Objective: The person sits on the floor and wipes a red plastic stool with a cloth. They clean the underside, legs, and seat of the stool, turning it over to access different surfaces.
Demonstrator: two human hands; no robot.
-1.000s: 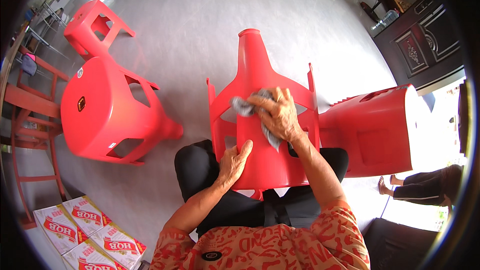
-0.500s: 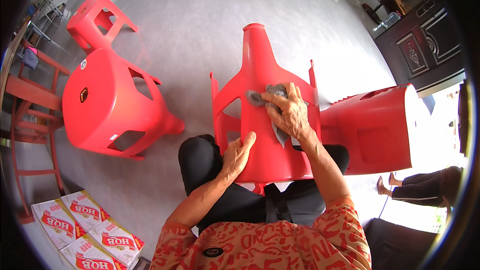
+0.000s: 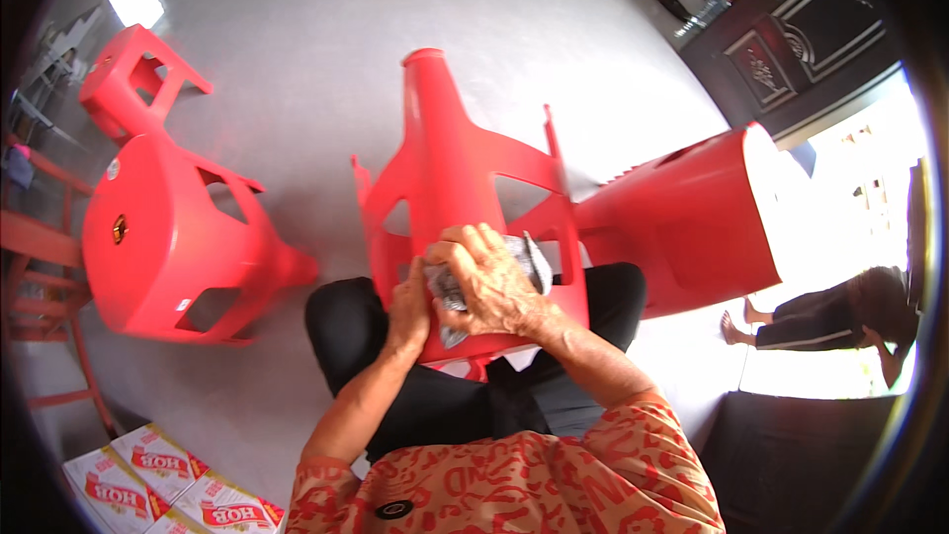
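Observation:
A red plastic stool (image 3: pixel 442 173) lies tipped over my lap, one broad leg pointing away from me. My left hand (image 3: pixel 407 316) grips its left edge close to the seat end, thumb upward. In my right hand (image 3: pixel 486 282) is a bunched grey cloth (image 3: pixel 535 263), pressed against the stool's near part, just right of the left hand. Part of the cloth is hidden under the fingers.
More red stools stand at left, a near one (image 3: pixel 148 237) and a far one (image 3: pixel 129 89); another stool (image 3: pixel 682 222) lies on its side at right. Printed cartons (image 3: pixel 163 475) sit at lower left, below a wooden chair (image 3: pixel 44 237). A person's legs (image 3: pixel 811 321) show at right.
My right hand has drawn the cloth down the stool toward me and leftward, close to my left hand. The view has shifted, and the held stool now appears turned slightly.

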